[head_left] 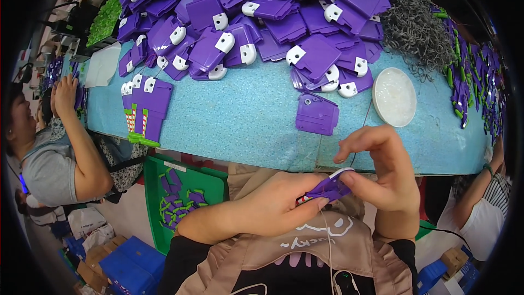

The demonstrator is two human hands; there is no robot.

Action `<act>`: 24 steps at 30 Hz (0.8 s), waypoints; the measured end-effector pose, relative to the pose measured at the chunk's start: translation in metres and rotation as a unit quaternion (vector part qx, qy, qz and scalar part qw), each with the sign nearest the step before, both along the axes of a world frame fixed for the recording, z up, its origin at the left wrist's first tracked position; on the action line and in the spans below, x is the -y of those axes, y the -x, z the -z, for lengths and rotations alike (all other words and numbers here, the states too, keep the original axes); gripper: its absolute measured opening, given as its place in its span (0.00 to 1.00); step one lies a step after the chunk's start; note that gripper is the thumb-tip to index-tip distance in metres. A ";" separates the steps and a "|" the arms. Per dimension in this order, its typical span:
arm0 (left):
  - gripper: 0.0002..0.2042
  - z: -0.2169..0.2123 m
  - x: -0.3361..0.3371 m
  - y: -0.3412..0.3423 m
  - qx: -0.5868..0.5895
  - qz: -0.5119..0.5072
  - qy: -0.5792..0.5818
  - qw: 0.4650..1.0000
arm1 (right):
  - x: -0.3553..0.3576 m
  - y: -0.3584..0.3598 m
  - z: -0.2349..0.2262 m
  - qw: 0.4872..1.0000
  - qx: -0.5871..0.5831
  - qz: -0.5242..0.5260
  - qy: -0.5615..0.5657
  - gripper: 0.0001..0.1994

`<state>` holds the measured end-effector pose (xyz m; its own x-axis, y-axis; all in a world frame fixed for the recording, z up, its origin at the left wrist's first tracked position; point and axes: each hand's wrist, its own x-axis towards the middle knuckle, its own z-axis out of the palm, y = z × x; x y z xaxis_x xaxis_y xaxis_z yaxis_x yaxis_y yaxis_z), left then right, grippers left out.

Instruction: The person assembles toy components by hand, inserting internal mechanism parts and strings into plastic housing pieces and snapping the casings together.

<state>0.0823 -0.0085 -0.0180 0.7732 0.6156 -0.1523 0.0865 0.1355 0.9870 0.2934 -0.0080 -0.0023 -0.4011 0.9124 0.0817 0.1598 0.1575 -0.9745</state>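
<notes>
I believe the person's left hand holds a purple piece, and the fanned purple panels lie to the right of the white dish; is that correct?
Not quite: the head view shows the fanned purple panels to the left of the white dish. The left hand does hold a purple piece.

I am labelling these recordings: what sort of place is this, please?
Probably a factory workshop: purple parts heaped on a blue worktop, a green bin of small pieces, and a co-worker alongside.
</notes>
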 end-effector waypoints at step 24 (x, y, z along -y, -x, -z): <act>0.23 0.004 0.004 0.003 0.098 -0.158 -0.027 0.982 | 0.006 0.040 0.007 0.963 0.024 0.192 -0.188 0.13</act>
